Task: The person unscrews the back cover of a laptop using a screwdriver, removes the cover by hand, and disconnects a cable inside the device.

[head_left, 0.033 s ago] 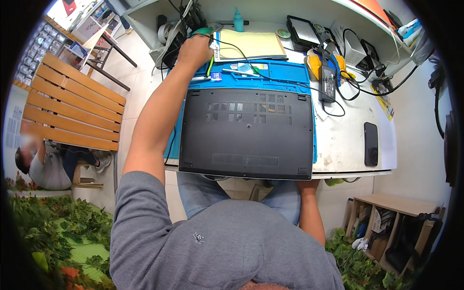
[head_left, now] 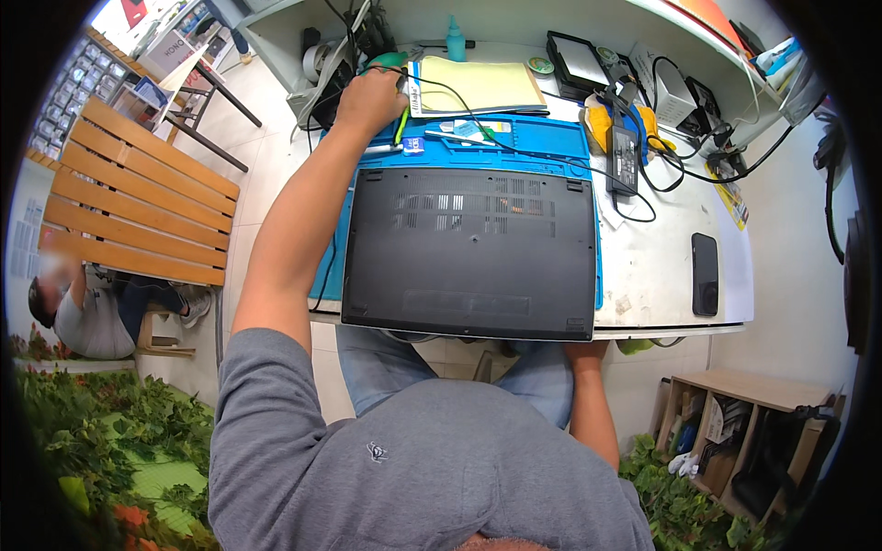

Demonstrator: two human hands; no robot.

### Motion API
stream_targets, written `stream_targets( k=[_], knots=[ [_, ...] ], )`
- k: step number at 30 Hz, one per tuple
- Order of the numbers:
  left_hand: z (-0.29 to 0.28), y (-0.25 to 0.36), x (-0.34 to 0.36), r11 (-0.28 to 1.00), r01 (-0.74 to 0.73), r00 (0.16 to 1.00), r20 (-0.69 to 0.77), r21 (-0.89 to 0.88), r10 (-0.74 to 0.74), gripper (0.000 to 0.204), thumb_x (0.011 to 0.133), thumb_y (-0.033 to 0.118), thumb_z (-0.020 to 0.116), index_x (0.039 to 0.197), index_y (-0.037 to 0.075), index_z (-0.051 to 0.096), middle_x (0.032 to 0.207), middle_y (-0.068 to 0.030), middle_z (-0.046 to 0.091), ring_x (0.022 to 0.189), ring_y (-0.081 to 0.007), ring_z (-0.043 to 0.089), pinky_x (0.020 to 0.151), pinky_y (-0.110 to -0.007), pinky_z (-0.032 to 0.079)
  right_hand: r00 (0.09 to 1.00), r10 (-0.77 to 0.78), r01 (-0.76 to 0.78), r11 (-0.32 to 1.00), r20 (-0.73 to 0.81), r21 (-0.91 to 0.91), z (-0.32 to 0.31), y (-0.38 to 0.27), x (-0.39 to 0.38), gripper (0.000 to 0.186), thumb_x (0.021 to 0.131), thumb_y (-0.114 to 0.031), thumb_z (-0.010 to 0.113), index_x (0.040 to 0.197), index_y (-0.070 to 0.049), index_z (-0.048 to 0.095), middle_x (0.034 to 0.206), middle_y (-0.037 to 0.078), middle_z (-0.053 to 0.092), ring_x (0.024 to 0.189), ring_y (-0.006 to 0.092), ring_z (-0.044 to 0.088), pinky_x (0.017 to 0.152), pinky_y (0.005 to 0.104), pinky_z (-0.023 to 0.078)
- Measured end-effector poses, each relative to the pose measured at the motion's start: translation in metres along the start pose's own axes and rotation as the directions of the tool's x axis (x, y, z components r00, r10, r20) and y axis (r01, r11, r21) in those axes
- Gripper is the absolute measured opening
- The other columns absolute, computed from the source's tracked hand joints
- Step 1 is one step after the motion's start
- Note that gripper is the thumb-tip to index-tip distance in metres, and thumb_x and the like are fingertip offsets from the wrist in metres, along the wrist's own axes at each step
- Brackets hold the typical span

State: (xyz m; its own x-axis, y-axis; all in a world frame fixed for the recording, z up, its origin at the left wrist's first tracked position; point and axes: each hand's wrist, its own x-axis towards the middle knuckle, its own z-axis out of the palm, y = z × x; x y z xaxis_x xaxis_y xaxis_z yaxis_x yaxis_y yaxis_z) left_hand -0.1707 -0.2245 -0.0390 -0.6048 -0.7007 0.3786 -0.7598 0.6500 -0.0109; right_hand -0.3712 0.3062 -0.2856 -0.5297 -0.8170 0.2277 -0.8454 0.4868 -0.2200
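Nothing has moved since the earlier frame: the left hand [head_left: 369,96] is still stretched to the far left corner of the white table [head_left: 657,266], and the laptop [head_left: 470,253] lies where it did. That hand is curled around a green-handled tool [head_left: 390,62], its fingers closed on the grip, just left of a yellow notepad [head_left: 482,84] and above the far edge of the blue work mat [head_left: 542,138]. The laptop rests upside down on the mat, its dark bottom panel facing up, its near edge level with the near edge of the table and close to the person's lap. The right hand is hidden under the near edge of the table, below the laptop's right corner; only the forearm [head_left: 593,404] shows, so whether that hand is open or clenched cannot be told. A black power adapter [head_left: 623,151] with its cable lies to the right of the mat on the far side, and a black phone [head_left: 705,273] lies flat near the table's right edge, well apart from the laptop. A teal bottle [head_left: 456,41] stands at the far edge.
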Motion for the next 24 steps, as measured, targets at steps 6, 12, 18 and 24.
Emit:
stream_targets(
  k=[6,12,18,24],
  knots=[
    [-0.025,-0.037,-0.06,0.893,-0.404,0.863,-0.408,-0.198,0.3,0.037,0.086,0.01,0.084,0.123,0.01,0.078,0.114,-0.0118,0.071,0.104,-0.0341,0.074,0.09,-0.042,0.062,0.947,-0.053,0.03,0.997,0.318,0.077,-0.031,-0.017,0.011,0.057,0.104,-0.04,0.06,0.149,-0.006,0.063,0.156,0.023,0.06,0.148,0.0428,0.052,0.125,0.0593,0.036],
    [-0.081,-0.039,-0.126,0.844,-0.359,0.853,-0.508,-0.4,0.122,0.043,0.1,0.007,0.077,0.141,0.001,0.064,0.127,-0.0181,0.072,0.115,-0.0311,0.073,0.098,-0.038,0.058,0.703,0.099,0.118,0.96,0.704,-0.254,-0.07,-0.091,-0.026,0.082,0.104,-0.045,0.058,0.173,-0.007,0.033,0.183,0.021,0.017,0.169,0.0447,0.009,0.133,0.0675,0.004],
    [-0.093,-0.033,-0.105,0.622,-0.094,0.922,-0.304,-0.777,-0.24,0.045,0.113,0.02,0.06,0.154,0.003,0.05,0.122,-0.0159,0.078,0.105,-0.0217,0.076,0.096,-0.035,0.058,0.086,-0.273,0.285,0.928,0.958,0.239,0.135,-0.106,-0.049,0.064,0.099,-0.045,0.062,0.149,-0.006,0.066,0.161,0.021,0.058,0.148,0.0373,0.054,0.123,0.0523,0.041],
    [-0.074,-0.034,-0.006,0.757,-0.284,0.71,-0.66,-0.588,-0.247,0.049,0.109,0.026,0.068,0.153,0.006,0.055,0.128,-0.0239,0.073,0.105,-0.037,0.077,0.091,-0.043,0.061,-0.265,-0.232,-0.05,0.973,0.936,0.227,0.199,-0.19,-0.087,0.077,0.093,-0.065,0.062,0.147,-0.01,0.069,0.155,0.017,0.064,0.14,0.0309,0.061,0.116,0.0438,0.047]
  ],
)
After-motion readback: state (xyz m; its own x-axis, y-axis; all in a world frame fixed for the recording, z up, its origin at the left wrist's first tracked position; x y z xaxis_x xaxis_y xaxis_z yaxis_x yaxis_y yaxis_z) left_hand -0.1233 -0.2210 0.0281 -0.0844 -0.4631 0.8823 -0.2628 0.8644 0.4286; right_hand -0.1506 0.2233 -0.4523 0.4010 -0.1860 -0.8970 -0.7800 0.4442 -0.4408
